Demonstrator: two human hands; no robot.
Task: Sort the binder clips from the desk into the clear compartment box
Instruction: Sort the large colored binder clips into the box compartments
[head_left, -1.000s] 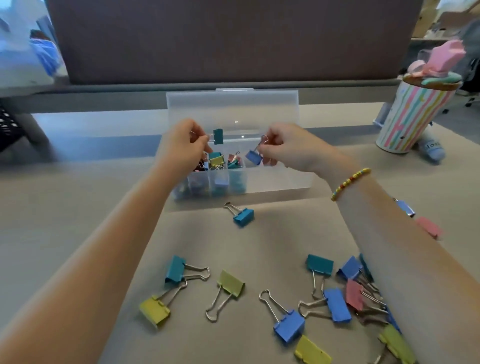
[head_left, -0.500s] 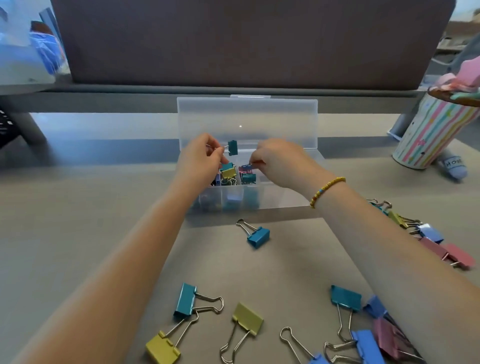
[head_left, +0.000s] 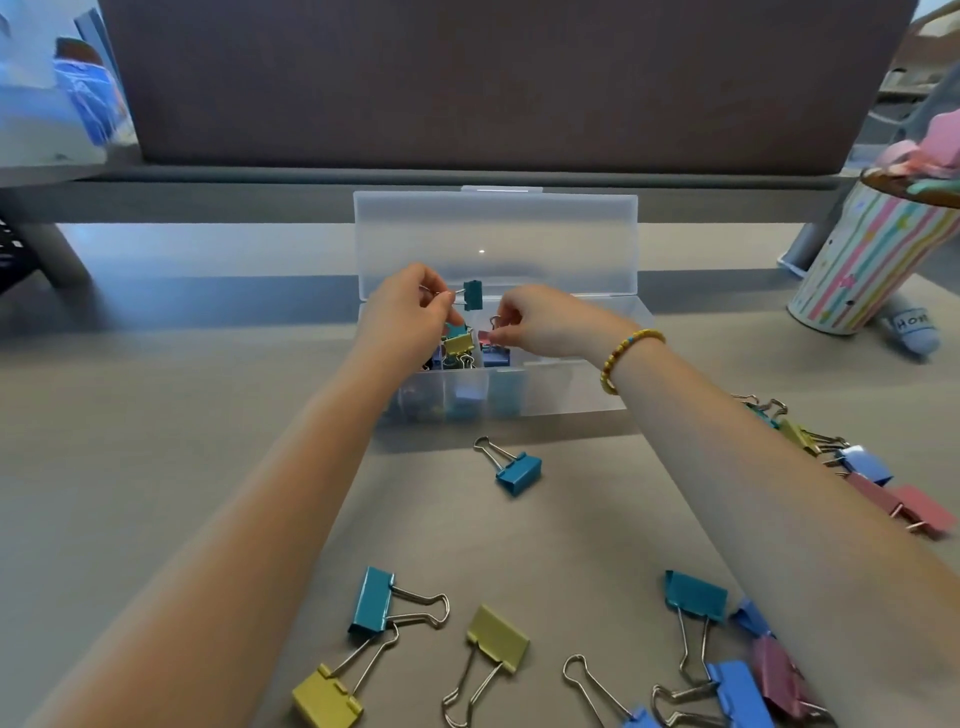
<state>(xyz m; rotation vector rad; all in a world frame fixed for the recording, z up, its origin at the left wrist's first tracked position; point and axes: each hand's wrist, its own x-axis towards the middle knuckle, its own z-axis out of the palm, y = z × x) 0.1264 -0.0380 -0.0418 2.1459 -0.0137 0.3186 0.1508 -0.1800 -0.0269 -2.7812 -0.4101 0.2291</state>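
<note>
The clear compartment box (head_left: 571, 405) stands open at mid-desk, its lid (head_left: 493, 234) upright behind it. Small coloured clips fill its left compartments. Over the left end, my left hand (head_left: 410, 312) pinches the wire handles of a small teal binder clip (head_left: 472, 294). My right hand (head_left: 540, 322) reaches into the box with thumb and forefinger pinched on the wire handle of a small blue clip (head_left: 496, 356) low in a compartment. Larger clips lie on the desk: a teal one (head_left: 519, 470) just before the box, and teal (head_left: 371, 600), yellow (head_left: 327, 699) and olive-yellow (head_left: 498, 636) ones nearer me.
More clips are piled under and beside my right forearm, at the bottom right (head_left: 740, 691) and the right edge (head_left: 872, 467). A striped cup (head_left: 872, 260) stands at the far right with a small blue object (head_left: 914, 332) beside it. A dark partition (head_left: 467, 78) closes the desk's back.
My right hand has lowered the small blue clip from above the box down into a compartment. My left hand has kept the teal clip above the box. The view has shifted downward.
</note>
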